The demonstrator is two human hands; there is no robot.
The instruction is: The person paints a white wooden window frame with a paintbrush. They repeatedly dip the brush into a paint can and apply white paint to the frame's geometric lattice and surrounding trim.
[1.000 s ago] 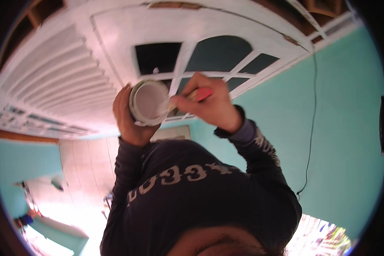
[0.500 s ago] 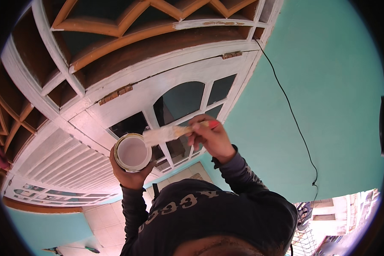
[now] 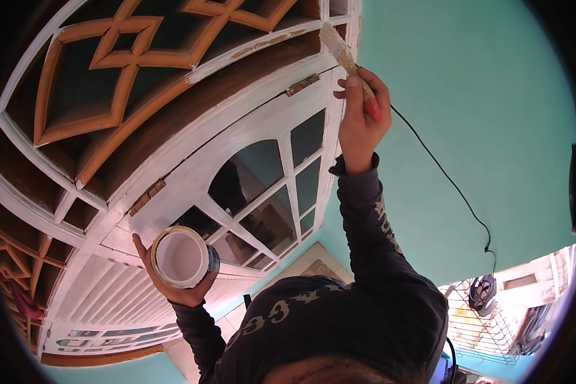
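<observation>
A round can of white paint (image 3: 180, 257) rests in my left hand (image 3: 184, 293), its fingers wrapped round the can's side and its open top facing up. Raised high, my right hand (image 3: 365, 121) grips a paintbrush (image 3: 352, 61) by its wooden handle with a red end. White paint coats the bristles, which are at the upper right corner of the wooden frame (image 3: 329, 62); whether they touch it I cannot tell. Below the frame's crossbar is a white-painted door (image 3: 237, 173) with glass panes. Above it, the orange-brown lattice (image 3: 131, 61) shows bare wood beside white strips.
A turquoise wall (image 3: 467, 128) fills the right side, with a thin black cable (image 3: 441, 174) hanging along it. Two rusty hinges (image 3: 303, 84) join door and frame. A louvred white panel (image 3: 109, 288) stands at the left. A dark fan-like object (image 3: 482, 294) hangs at the lower right.
My right hand has risen from beside the can to the frame's upper corner, carrying the brush. My left hand and the can have shifted slightly down and left in view.
</observation>
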